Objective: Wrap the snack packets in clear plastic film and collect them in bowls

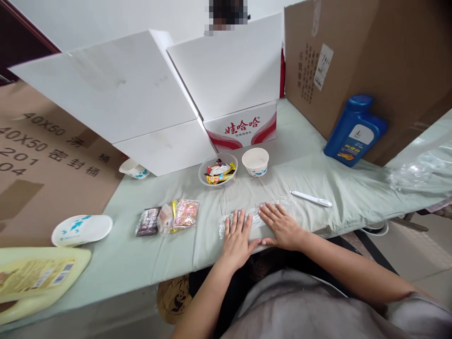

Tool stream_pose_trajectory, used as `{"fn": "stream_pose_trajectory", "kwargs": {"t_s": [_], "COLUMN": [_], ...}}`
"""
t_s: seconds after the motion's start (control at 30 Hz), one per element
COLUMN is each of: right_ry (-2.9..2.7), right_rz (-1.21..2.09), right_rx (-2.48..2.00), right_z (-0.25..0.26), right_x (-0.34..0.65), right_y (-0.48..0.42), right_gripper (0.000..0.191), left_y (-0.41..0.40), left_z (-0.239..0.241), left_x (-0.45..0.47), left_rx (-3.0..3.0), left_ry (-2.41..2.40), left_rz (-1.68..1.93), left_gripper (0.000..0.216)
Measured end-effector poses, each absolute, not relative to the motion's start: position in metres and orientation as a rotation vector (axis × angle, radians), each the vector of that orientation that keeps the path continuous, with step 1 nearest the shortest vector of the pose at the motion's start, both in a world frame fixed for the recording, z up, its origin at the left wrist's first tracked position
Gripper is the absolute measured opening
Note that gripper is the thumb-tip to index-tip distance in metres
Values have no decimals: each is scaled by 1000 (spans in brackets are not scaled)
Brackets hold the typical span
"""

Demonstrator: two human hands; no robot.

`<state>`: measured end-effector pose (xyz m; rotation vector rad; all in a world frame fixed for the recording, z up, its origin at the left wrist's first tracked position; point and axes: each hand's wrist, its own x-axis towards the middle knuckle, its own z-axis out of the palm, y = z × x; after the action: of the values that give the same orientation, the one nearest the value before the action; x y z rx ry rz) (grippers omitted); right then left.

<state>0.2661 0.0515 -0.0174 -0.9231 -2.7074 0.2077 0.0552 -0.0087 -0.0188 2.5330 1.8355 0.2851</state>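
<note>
My left hand [237, 235] and my right hand [281, 225] lie flat side by side, fingers stretched out, pressing on a clear plastic bag [254, 213] spread on the pale green cloth of the table [318, 169]. To the left of my hands lie several snack packets [168, 218], one dark, one pink. Beyond my hands a clear bowl [218, 170] holds more wrapped snacks, and a white paper bowl [255, 161] stands beside it. A white pen [310, 198] rests to the right of the bag.
An open white carton [240, 128] with red print stands at the back, flaps spread. A large brown box [370, 56] and a blue bottle [355, 132] are at the right. A white bowl [82, 230], a cup [133, 168] and a yellow bottle [35, 278] sit left.
</note>
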Motion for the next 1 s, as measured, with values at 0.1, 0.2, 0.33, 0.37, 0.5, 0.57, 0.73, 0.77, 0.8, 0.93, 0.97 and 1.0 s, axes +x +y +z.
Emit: {"fn": "stream_pose_trajectory", "kwargs": {"t_s": [0.1, 0.2, 0.33, 0.37, 0.5, 0.57, 0.73, 0.77, 0.8, 0.93, 0.97, 1.0], "right_ry": [-2667, -2632, -2624, -2616, -2484, -2416, -2536, -2565, -2585, -2527, -2489, -2460], "right_rz": [143, 35, -36, -20, 83, 141, 721, 867, 997, 1249, 1209, 1122], "right_rx": [-1147, -1216, -1114, -1095, -1012, -905, -485, -426, -395, -525, -625, -736], "right_z": [-28, -29, -27, -25, -11, 3, 54, 63, 70, 79, 76, 71], "right_x": [291, 322, 346, 349, 355, 354, 338, 334, 331, 315, 309, 302], "right_y": [65, 65, 36, 28, 2, -4, -6, -4, 1, 42, 56, 72], "right_gripper": [95, 94, 88, 77, 26, 20, 21, 21, 21, 22, 23, 23], "left_y": [-8, -9, -18, -20, -22, -20, -15, -15, -15, -16, -15, -15], "left_z": [-27, -18, 1, 5, 7, 4, 2, 2, 2, 2, 2, 2], "left_x": [45, 44, 67, 74, 93, 94, 82, 79, 77, 73, 73, 73], "left_rx": [2546, 2576, 2501, 2480, 2453, 2477, 2547, 2539, 2523, 2436, 2422, 2413], "left_ry": [1837, 1866, 1962, 1911, 1695, 1631, 1224, 1149, 1089, 1024, 1035, 1047], "left_rz": [198, 223, 475, 531, 576, 590, 536, 519, 506, 492, 494, 502], "left_gripper": [75, 68, 36, 31, 28, 31, 36, 36, 35, 32, 32, 32]}}
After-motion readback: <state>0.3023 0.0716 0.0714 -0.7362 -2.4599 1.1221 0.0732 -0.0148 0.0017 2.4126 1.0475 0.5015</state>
